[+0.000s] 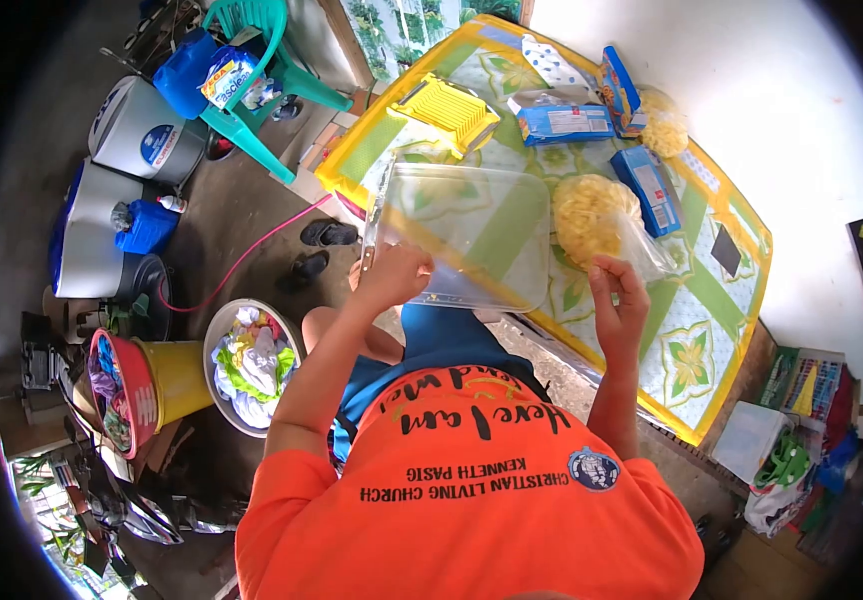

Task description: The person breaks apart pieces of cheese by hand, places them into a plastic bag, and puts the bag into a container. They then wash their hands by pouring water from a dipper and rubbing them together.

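one clear tray (467,225) with rounded corners; clear bag (592,218), yellow pieces inside

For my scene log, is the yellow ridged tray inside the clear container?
No, the yellow ridged tray lies on the table, beyond the clear container.

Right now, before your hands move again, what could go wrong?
The knife is right by your left hand, so a careless move might nick your fingers. The clear plastic tray sticks out past the edge of the table towards your lap, so a bump could perhaps tip it. And a tug from your right hand might spill the bag of yellow pieces.
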`<state>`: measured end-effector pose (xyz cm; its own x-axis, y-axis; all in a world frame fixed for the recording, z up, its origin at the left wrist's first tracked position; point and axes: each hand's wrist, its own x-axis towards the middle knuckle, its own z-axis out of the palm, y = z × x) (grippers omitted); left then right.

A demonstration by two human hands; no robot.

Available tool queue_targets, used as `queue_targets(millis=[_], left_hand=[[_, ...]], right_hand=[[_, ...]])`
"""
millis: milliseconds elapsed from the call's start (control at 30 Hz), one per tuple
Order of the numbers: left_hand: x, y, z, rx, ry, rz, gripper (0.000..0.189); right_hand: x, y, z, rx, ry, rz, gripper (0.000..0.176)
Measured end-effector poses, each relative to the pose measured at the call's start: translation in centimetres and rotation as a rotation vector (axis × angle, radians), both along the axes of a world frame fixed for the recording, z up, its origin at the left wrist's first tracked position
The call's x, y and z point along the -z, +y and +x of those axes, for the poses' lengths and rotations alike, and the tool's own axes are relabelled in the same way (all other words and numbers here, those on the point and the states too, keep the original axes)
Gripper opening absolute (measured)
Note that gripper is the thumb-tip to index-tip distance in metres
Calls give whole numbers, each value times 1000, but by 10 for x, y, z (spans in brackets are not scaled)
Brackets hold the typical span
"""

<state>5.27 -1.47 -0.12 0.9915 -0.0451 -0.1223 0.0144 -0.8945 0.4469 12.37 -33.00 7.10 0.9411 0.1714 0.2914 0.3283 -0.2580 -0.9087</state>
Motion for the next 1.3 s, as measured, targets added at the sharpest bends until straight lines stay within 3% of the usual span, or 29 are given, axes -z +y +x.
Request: queue_targets(millis=[167, 400, 667, 800, 833, 900, 933, 967, 1067, 1167, 1300], left_hand=[[24, -3, -8, 2, -110, 90, 15], [17, -1, -8, -50, -129, 97, 12], [46, -1, 1, 13, -223, 121, 11], [30, -6, 12, -21, -186, 37, 8], [27, -5, 16, -30, -186, 3, 7], [30, -3, 25, -33, -192, -107, 8], [35, -4, 30, -34, -202, -102, 7], [39, -6, 35, -27, -209, -93, 8], [44, -7, 42, -12, -220, -113, 7], [47, -4, 31, -56, -205, -156, 8], [42, -1, 33, -103, -185, -199, 7]], right_hand=[[-10, 0, 3, 27, -118, -24, 12], [-10, -14, 2, 101, -101, -71, 13], [-5, -41, 18, 296, -147, -95, 14], [-2, -57, 28, 462, -128, -75, 23], [-5, -54, 26, 512, -56, -18, 33], [22, -29, 16, 474, -477, -356, 41], [22, 8, -2, 132, -475, -320, 51], [23, 39, -14, -152, -391, -477, 57], [97, 91, 0, -65, -238, -574, 62], [121, 93, 13, -117, -135, -788, 56], [130, 95, 15, -66, -143, -724, 55]])
